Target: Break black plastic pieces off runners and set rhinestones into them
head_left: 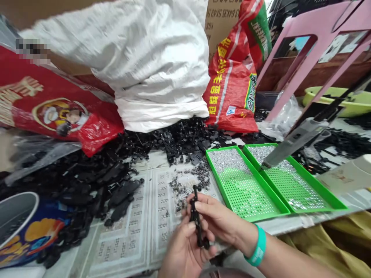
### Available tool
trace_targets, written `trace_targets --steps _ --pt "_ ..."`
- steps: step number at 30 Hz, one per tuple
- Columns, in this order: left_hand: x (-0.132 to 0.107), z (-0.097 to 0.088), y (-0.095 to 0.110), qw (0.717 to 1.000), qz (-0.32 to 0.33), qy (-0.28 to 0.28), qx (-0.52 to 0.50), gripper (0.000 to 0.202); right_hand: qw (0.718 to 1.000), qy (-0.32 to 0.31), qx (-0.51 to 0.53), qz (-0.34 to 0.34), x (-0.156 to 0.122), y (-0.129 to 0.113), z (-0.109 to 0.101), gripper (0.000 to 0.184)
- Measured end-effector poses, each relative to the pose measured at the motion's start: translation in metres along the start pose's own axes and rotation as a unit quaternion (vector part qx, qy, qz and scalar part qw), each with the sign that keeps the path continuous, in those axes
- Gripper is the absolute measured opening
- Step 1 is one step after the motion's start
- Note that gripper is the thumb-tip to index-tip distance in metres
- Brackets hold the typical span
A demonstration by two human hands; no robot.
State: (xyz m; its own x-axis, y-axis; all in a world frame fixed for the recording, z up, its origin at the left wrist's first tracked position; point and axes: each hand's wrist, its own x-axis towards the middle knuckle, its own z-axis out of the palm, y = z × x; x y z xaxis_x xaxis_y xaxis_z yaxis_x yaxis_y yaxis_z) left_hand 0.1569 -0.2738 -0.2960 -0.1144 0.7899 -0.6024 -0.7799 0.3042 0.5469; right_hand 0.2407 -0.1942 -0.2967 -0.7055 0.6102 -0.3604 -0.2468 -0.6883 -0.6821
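Note:
Both my hands hold one narrow black plastic part (197, 218) upright over the table's near edge. My left hand (184, 251) grips its lower end, fingers curled round it. My right hand (220, 222), with a teal wristband, pinches the upper half between thumb and fingers. Just beyond the part lies a scatter of small dark screws (188, 181) on a patterned mat (139, 224).
A big heap of black plastic parts (116, 177) covers the left and middle. Two green perforated trays (246, 189) hold tiny silver screws; a grey electric screwdriver (295, 141) rests in the right tray. White sack (150, 65), red bags, a pink stool (319, 42) and a printed tub (20, 227) surround.

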Motion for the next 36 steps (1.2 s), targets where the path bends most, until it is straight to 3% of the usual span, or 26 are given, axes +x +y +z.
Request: trace_targets --steps 3,5,6,9,12,14,16,19,24,27,32,36 --pt "0.013 -0.005 0.024 0.973 0.098 0.022 0.205 0.024 0.990 0.091 -0.010 -0.110 0.000 -0.014 0.000 0.034" --pt "0.030 -0.014 0.066 0.906 0.206 0.052 0.366 0.026 0.973 0.156 -0.063 -0.155 -0.002 -0.022 -0.002 0.032" --pt "0.042 -0.019 0.094 0.854 0.266 0.061 0.444 0.026 0.968 0.175 -0.094 -0.152 -0.004 -0.024 -0.003 0.031" --pt "0.084 -0.032 0.180 0.779 0.361 0.157 0.489 0.028 0.965 0.169 -0.170 -0.102 -0.008 -0.022 -0.005 0.031" --pt "0.128 -0.035 0.245 0.707 0.382 0.231 0.548 0.031 0.973 0.137 -0.176 -0.057 -0.010 -0.010 -0.005 0.037" --pt "0.153 -0.034 0.269 0.669 0.365 0.262 0.593 0.035 0.978 0.126 -0.167 -0.022 -0.010 -0.003 -0.006 0.040" --pt "0.172 -0.034 0.279 0.636 0.332 0.287 0.635 0.039 0.977 0.122 -0.176 0.002 -0.010 0.001 -0.010 0.045" --pt "0.184 -0.042 0.277 0.587 0.284 0.303 0.695 0.040 0.972 0.127 -0.199 0.014 -0.011 0.002 -0.017 0.052" --pt "0.168 -0.074 0.265 0.522 0.232 0.260 0.778 0.036 0.966 0.115 -0.231 0.025 -0.008 0.002 -0.027 0.053" --pt "0.160 -0.084 0.275 0.485 0.243 0.263 0.798 0.033 0.965 0.103 -0.240 0.035 -0.004 0.006 -0.029 0.055" --pt "0.180 -0.074 0.305 0.440 0.229 0.310 0.811 0.046 0.968 0.095 -0.227 0.040 0.003 0.015 -0.026 0.054" --pt "0.191 -0.056 0.298 0.422 0.172 0.300 0.838 0.042 0.965 0.106 -0.241 0.017 0.000 0.014 -0.022 0.047"
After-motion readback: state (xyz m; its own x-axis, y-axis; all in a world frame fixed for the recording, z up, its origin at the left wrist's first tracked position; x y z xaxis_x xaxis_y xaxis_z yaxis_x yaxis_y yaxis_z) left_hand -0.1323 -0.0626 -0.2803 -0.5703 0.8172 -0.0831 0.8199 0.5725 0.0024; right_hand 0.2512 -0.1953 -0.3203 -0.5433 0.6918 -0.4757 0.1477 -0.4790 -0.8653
